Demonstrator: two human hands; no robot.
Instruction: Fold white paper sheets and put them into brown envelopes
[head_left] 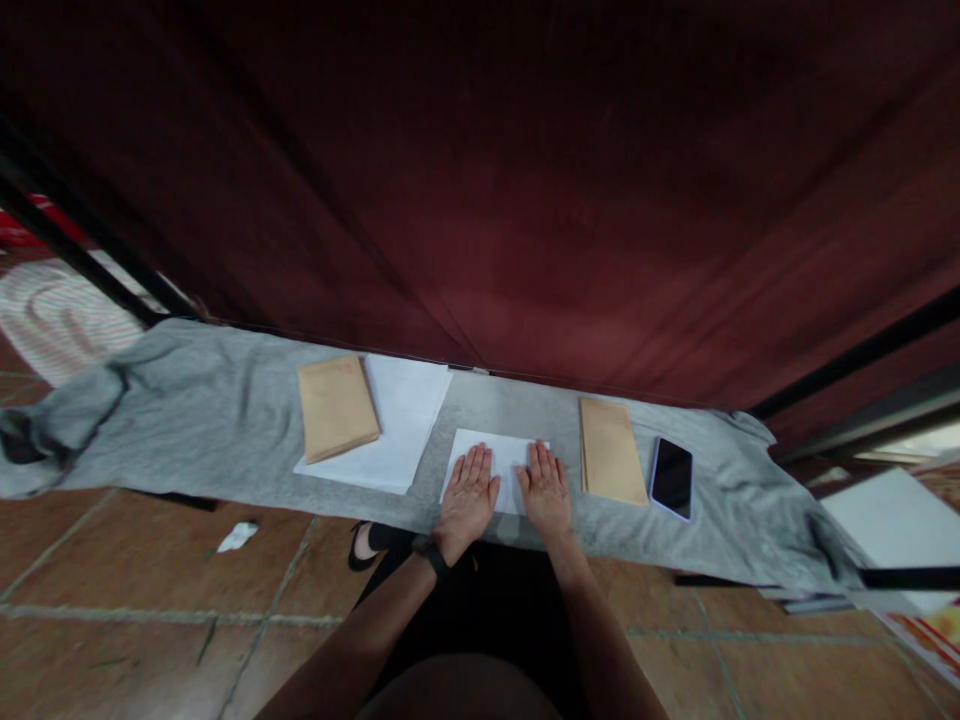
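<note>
My left hand [469, 492] and my right hand [546, 488] lie flat, fingers stretched out, side by side on a white sheet of paper [504, 452]. The sheet rests on a grey cloth [225, 420] covering a low surface. A brown envelope [336, 406] lies to the left on top of a stack of white paper [405, 420]. Right of my hands lies a second brown envelope [610, 450], and beyond it a dark phone [672, 477] face up. A black band sits on my left wrist.
A dark red curtain [525, 180] hangs right behind the cloth-covered surface. Brown floor tiles [150, 620] lie below, with a crumpled white scrap [238, 537]. A white board [892, 525] sits at the right, striped fabric [52, 315] at the far left.
</note>
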